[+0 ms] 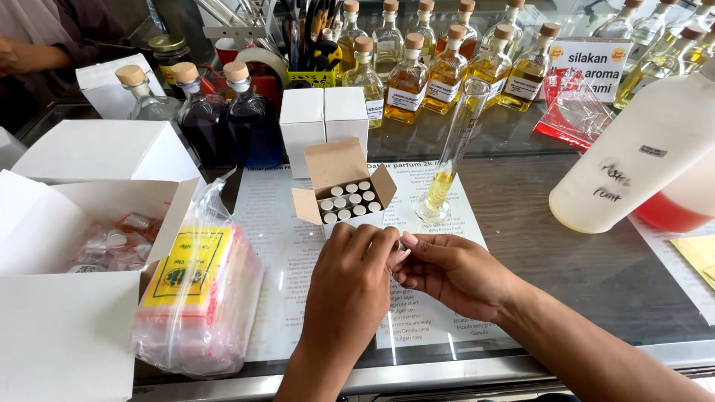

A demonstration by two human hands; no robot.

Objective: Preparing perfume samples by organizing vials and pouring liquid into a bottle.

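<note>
two hands meet over a small vial at the near edge of the bench

the left hand (350, 275) and the right hand (447, 272) come together at the near middle of the bench (581, 260), fingertips touching. between them sits a tiny clear vial (400, 247), mostly hidden; the left hand is narrowed around it from the left, and the right hand pinches at its right end with thumb and forefinger. which hand bears its weight cannot be told.

just beyond the hands stands a small open cardboard box (341, 186), flaps up, packed with rows of white-capped vials. just right of the box stands a tall glass measuring cylinder (450, 149) with a little yellow liquid at the bottom. under them lies a printed sheet (298, 260) beneath the glass top.

near left, a stack of small zip bags (197, 298) in clear plastic with a yellow label leans against an open white box (74, 246). far right, a large white plastic bottle (640, 156) lies tilted. along the far side stand rows of cork-stoppered bottles (447, 71) of amber liquid, and two dark ones (223, 123) at far left.
</note>
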